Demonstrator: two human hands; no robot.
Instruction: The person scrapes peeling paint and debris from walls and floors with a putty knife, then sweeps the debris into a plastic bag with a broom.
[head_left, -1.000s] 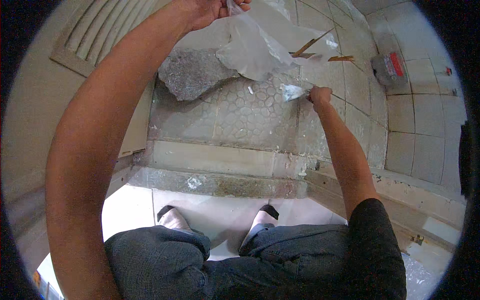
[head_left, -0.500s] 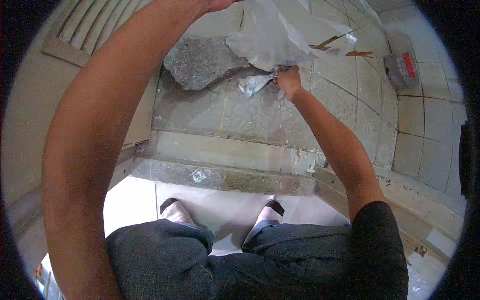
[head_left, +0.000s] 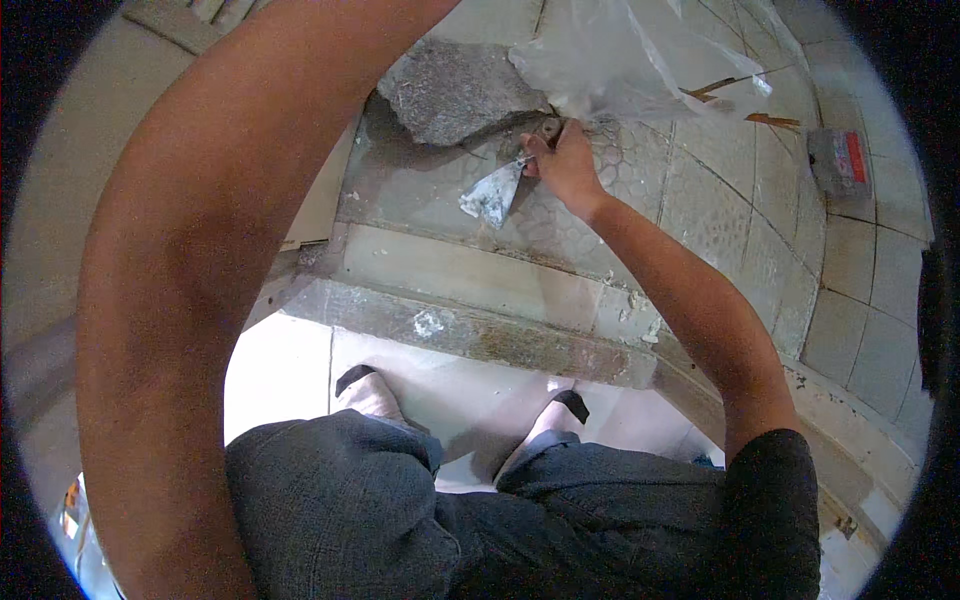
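Note:
My right hand (head_left: 570, 168) is closed around the handle of a putty knife (head_left: 492, 197). Its flared blade is smeared with white and points down and to the left, over the patterned floor tiles. Just beyond the hand lies a crumpled, clear plastic bag (head_left: 625, 60), apart from the grip as far as I can see. A rough grey slab, like stone or hardened mortar (head_left: 455, 92), rests to the left of the bag. My left forearm (head_left: 200, 220) reaches up past the top edge, so the left hand is out of sight.
A raised sill (head_left: 470, 335) with chipped paint runs between my feet and the tiled floor. Thin brown strips (head_left: 772, 121) lie near the bag. A small clear box with a red label (head_left: 839, 162) stands by the tiled wall at right. A slatted panel (head_left: 205, 12) is at upper left.
My right hand has come away from the bag and nearer to me, turning the putty knife so more blade shows. The left hand has slipped beyond the top edge. The view has shifted.

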